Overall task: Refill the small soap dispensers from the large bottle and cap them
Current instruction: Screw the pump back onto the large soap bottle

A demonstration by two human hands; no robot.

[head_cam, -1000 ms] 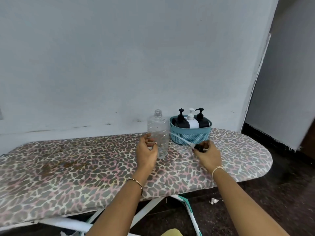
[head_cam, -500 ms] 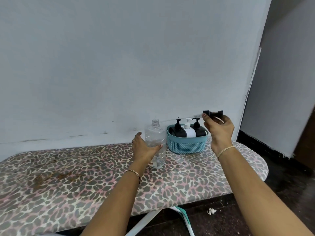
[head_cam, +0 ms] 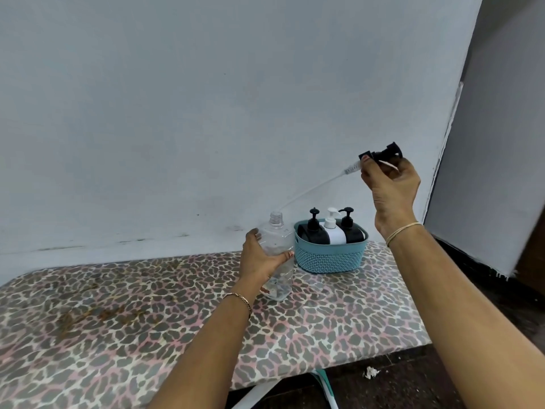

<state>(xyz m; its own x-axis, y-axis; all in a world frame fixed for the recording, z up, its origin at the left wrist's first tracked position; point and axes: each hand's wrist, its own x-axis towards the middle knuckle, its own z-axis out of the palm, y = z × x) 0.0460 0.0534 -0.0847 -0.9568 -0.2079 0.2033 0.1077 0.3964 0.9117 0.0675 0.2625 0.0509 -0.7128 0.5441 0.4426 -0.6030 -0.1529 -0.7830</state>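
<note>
Well, left hand (head_cam: 259, 261) grips bottle (head_cam: 278, 239) (dispensers (head_cam: 334, 236): print unreadable).

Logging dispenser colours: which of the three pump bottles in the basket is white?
The middle dispenser: white pump and body, between the black left dispenser and black right dispenser.

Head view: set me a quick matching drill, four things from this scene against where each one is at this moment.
Things:
1. clear bottle
2. pump head
3. white dispenser
4. teal basket

Places:
A. between two black dispensers
B. raised in the right hand
C. on the board, right of the bottle
D. uncapped, gripped by the left hand

Pairs: 1-D, 2-B, 3-A, 4-C.
</note>
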